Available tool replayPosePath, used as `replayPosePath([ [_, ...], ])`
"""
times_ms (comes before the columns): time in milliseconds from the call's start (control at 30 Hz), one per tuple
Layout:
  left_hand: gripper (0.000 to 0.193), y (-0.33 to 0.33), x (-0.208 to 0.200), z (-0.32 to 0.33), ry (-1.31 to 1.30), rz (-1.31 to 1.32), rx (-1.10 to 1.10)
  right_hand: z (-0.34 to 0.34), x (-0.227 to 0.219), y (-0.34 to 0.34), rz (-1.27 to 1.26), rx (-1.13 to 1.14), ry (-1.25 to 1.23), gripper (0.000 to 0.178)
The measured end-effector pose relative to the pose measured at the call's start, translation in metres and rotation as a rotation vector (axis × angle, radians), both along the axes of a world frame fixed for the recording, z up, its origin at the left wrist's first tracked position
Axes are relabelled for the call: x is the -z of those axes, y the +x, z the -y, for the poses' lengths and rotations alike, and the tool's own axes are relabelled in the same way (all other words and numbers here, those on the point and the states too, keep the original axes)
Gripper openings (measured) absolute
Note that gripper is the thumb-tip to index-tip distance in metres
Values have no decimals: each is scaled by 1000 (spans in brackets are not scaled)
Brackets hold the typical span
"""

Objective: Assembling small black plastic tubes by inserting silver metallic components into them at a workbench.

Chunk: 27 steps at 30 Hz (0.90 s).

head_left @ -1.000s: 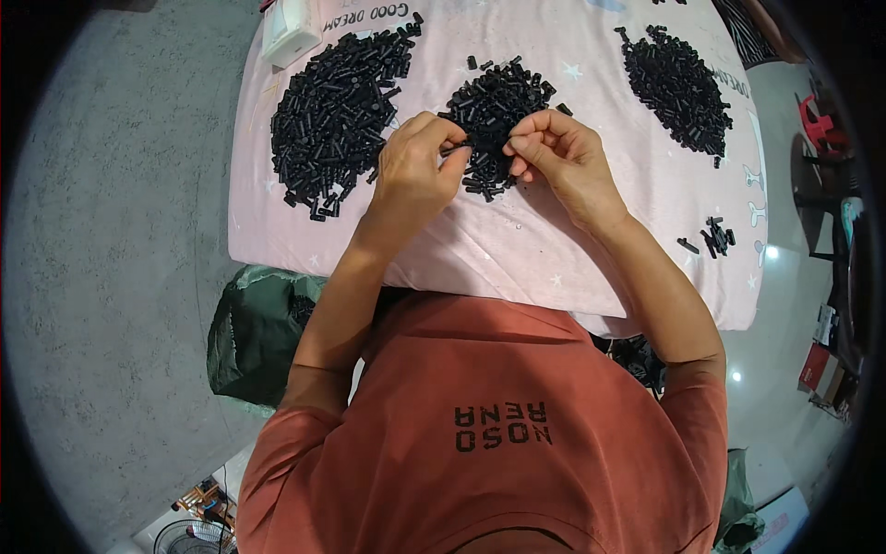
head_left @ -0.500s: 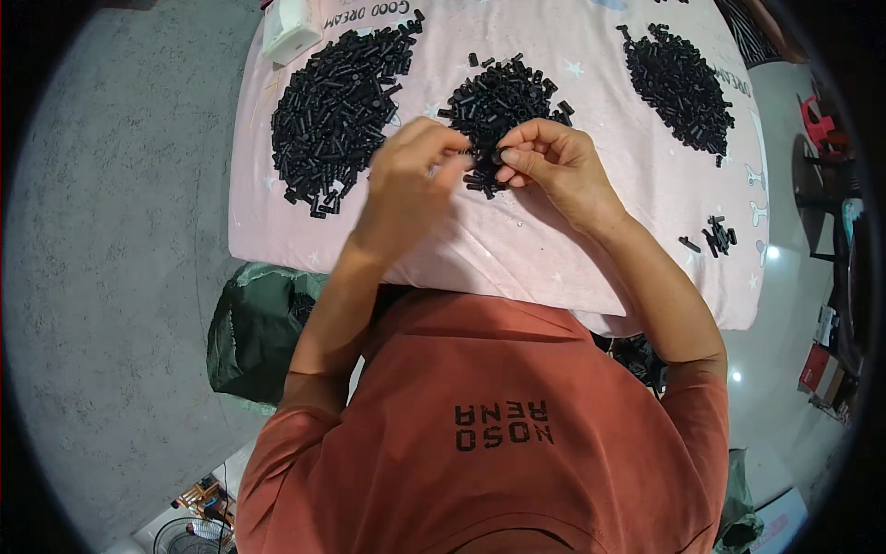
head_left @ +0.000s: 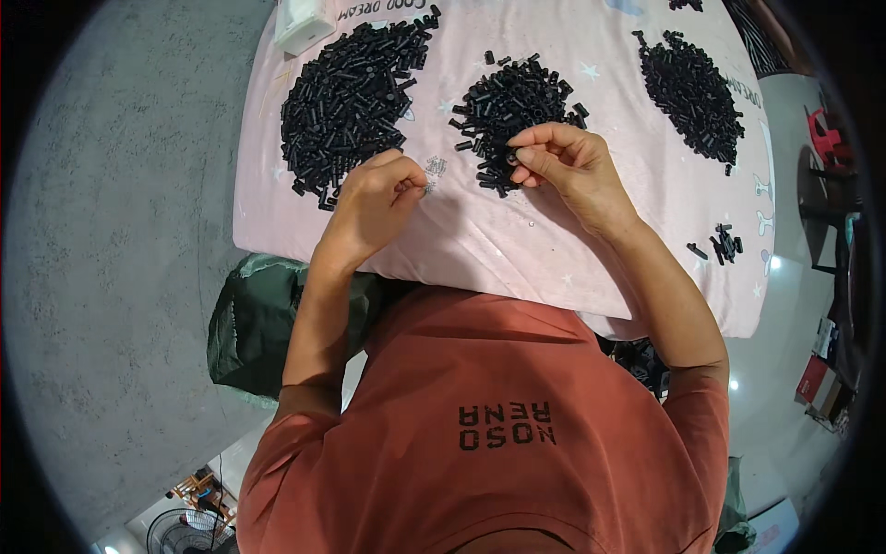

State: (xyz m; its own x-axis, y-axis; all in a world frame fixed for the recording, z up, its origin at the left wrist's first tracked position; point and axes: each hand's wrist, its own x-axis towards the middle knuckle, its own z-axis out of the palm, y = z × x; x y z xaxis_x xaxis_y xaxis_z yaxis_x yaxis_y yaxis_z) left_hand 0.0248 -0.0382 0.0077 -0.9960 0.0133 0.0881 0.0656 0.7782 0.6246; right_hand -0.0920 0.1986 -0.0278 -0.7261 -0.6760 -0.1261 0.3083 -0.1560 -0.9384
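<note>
My right hand point(head_left: 572, 171) pinches a small round black plastic piece point(head_left: 513, 158) between thumb and fingertips, at the near right edge of the middle pile of black pieces point(head_left: 517, 97). My left hand point(head_left: 374, 203) is closed, thumb and fingers together. It is at the near right of the large left pile of short black tube-like pieces point(head_left: 355, 92), beside a little cluster of tiny silvery pieces point(head_left: 436, 167) on the cloth. Whatever its fingertips hold, if anything, is too small to make out.
A pink patterned cloth point(head_left: 480, 245) covers the table. Another black pile point(head_left: 692, 97) lies at the far right, and a few black pieces point(head_left: 726, 245) near the right edge. A white box point(head_left: 305, 26) stands far left. A dark green bag point(head_left: 258, 323) sits below the table's left front.
My left hand has moved left and nearer to me, away from the right hand, uncovering the silvery pieces. The right hand keeps its pinch by the middle pile. The view has shifted slightly.
</note>
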Motion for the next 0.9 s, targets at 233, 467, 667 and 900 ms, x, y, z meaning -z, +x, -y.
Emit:
replayPosePath([
  [233,9,2,6,-1,-22,0,-10,0,1,-1,-2,2,0,14],
  [467,3,0,16,-3,-96,-117,29,0,4,-1,0,-5,2,13],
  [667,4,-2,15,-4,-16,-134,-10,0,2,-1,-4,-26,21,13],
  [900,8,-7,1,-19,105,-95,-60,0,0,1,-9,-43,19,13],
])
